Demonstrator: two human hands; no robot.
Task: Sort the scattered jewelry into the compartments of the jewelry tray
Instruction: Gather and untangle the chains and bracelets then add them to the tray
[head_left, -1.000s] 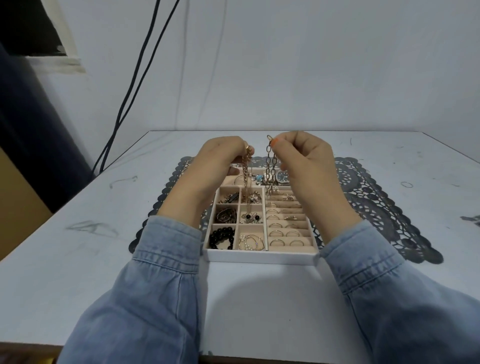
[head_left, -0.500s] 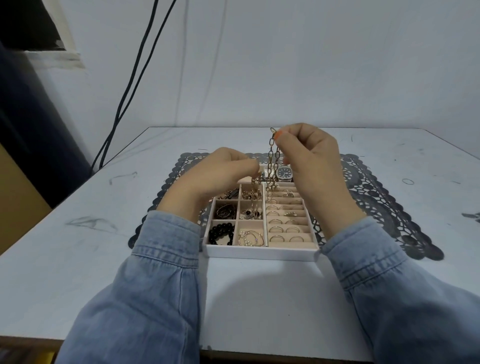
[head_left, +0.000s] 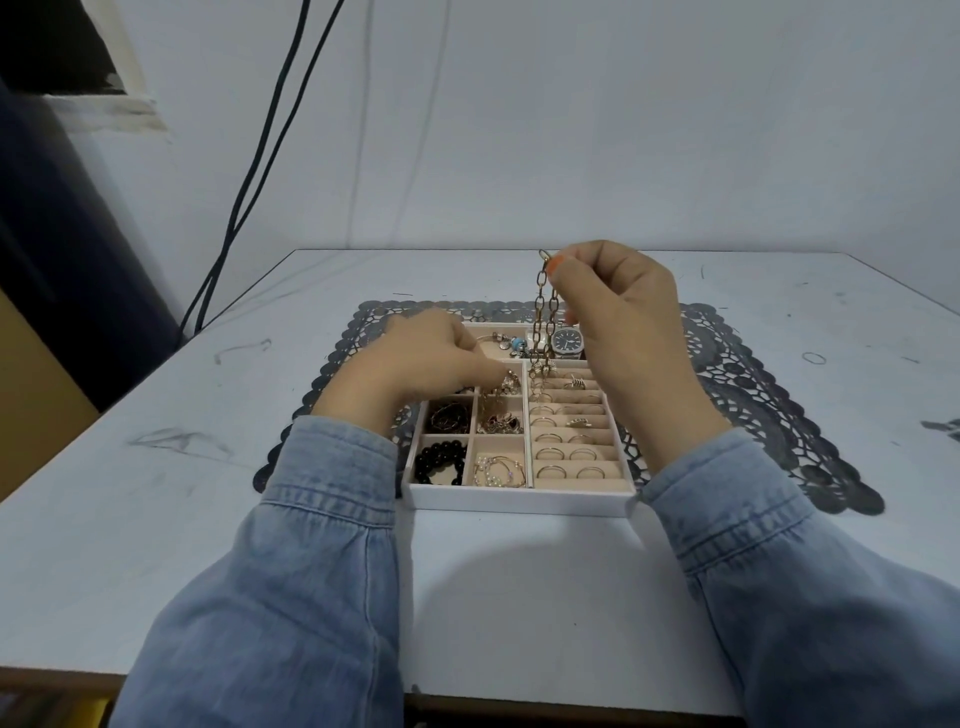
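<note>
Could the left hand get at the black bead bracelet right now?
Likely yes: the black bead bracelet lies uncovered close to the left hand, though that hand pinches a thin gold chain.

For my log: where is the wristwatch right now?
Head view: the wristwatch lies in the far compartment of the tray, right of centre, behind the ring rows, between the hanging chain and the right hand.

The left sleeve (head_left: 291, 571) and right sleeve (head_left: 779, 597) are faded light-blue denim, each ending in a wide cuff with doubled stitch lines. The right hand (head_left: 623, 317) has an orange-painted thumbnail (head_left: 557, 264)
</note>
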